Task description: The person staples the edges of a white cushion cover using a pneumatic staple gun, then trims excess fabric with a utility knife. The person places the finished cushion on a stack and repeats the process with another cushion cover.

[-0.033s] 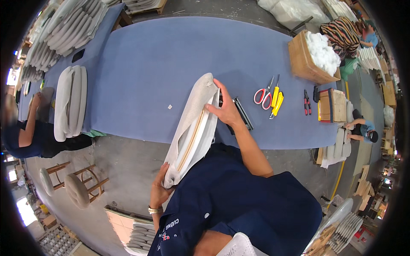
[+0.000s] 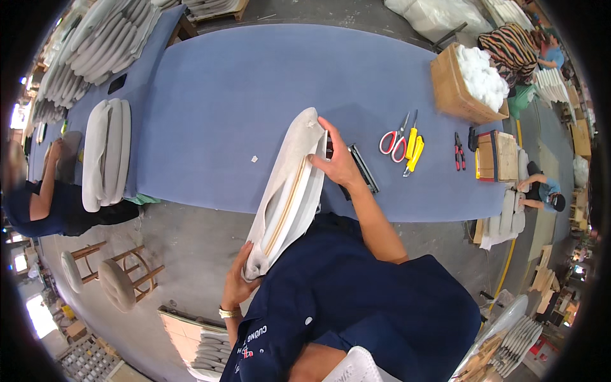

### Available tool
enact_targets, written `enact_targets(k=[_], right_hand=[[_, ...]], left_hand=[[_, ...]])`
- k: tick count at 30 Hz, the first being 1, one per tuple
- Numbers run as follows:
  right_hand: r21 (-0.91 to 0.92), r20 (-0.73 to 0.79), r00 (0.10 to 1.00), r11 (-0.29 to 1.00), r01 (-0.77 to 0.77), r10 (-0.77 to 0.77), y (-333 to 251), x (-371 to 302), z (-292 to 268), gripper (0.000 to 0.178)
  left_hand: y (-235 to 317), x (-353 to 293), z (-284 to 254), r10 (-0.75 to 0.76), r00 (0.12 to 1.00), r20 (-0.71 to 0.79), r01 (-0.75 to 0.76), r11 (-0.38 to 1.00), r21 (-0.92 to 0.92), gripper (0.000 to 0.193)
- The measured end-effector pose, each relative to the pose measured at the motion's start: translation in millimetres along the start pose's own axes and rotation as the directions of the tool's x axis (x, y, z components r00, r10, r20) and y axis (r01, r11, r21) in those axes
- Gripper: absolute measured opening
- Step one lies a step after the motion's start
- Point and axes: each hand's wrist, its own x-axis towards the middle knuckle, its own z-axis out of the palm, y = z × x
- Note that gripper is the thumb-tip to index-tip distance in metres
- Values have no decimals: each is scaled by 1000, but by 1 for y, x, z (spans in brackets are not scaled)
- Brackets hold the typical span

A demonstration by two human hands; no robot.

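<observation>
Long off-white padded fabric cushion cover (image 2: 289,191) runs table-edge to lap | your right hand (image 2: 337,165) grip clasps far end | left hand (image 2: 237,283) pinches near end.

Bright, even overhead light, soft shadows, strong fisheye bending and black vignette at the rim.
</observation>
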Motion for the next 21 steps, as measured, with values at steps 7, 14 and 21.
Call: enact_targets(k=[7, 14, 21], right_hand=[[-75, -147, 989, 997, -10, -1, 3, 34, -2, 64], [-316, -212, 954, 939, 139, -212, 6, 50, 0, 38], [-13, -374, 918, 991, 136, -131, 26, 51, 18, 20]], left_hand=[[86, 131, -4, 150, 956, 254, -213, 946, 242, 96], [163, 268, 68, 344, 938, 44, -314, 790, 527, 65], [156, 278, 105, 413, 855, -312, -343, 904, 257, 38]])
